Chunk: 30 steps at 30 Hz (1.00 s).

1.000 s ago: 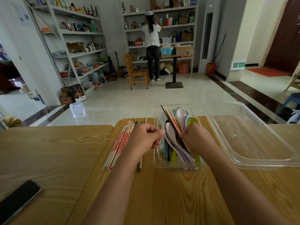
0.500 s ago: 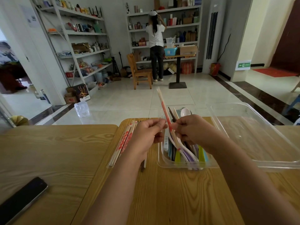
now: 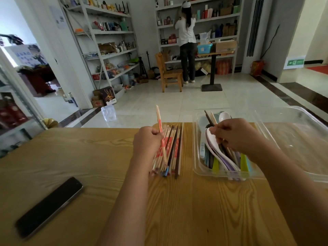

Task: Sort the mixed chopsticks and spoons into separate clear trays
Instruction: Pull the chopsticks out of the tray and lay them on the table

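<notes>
The left hand (image 3: pixel 147 142) pinches 1 red-banded pale wooden chopstick (image 3: pixel 158 119) near its middle, tip raised toward the top of the frame, directly above the heap of sorted chopsticks (image 3: pixel 170 151) at centre. The heap's long axis runs away from the viewer, nearly parallel with the held stick, so laying it down likely needs only a small drop and tilt. The right hand (image 3: pixel 237 136) curls into the small clear plastic tray (image 3: pixel 197 157) of mixed pastel spoons (image 3: pixel 215 148). Its fingertips are hidden, so I cannot tell what it grips. The large clear tray (image 3: pixel 301 132) is cut off at the right edge. Whether a tray lies beneath the heap is hard to make out.
</notes>
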Motion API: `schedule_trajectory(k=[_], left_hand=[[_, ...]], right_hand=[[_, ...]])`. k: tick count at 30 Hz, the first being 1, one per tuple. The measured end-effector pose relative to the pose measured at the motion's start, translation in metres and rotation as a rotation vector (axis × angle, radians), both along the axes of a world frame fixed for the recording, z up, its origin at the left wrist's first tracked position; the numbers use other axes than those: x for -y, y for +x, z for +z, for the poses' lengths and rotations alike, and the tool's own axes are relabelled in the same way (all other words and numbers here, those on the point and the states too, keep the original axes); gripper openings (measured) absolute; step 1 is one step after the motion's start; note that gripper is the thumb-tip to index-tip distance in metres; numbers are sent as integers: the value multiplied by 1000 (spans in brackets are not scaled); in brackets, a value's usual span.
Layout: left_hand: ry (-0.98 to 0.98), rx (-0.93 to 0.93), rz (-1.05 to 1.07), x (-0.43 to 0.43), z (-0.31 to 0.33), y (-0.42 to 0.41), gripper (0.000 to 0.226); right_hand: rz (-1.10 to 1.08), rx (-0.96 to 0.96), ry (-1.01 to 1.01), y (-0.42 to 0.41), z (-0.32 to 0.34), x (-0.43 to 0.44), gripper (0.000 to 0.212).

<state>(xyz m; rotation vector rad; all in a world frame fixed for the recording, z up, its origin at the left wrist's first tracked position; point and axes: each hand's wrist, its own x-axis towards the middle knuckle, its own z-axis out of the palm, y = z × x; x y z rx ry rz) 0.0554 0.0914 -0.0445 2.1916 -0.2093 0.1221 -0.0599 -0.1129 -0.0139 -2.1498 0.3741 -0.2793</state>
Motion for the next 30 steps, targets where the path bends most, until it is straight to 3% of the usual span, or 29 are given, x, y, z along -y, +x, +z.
schedule_trajectory(k=[7,16,21,25,30], left_hand=[[309,33,22,13,-37,7,9],[301,60,48,17,-45,7,13],[140,110,-3,23,-24,-1,9],[-269,-121,-212,40,3,-25,7],[-334,-222,-402,65,10,-54,7]], right_hand=[[-21,2,2,0,0,1,24],[-97,7,-14,0,-5,14,22],[-198,-30,-84,1,-10,26,26],[-255,-78,-272,2,-17,31,28],[-289,-180,-424,8,-31,23,10]])
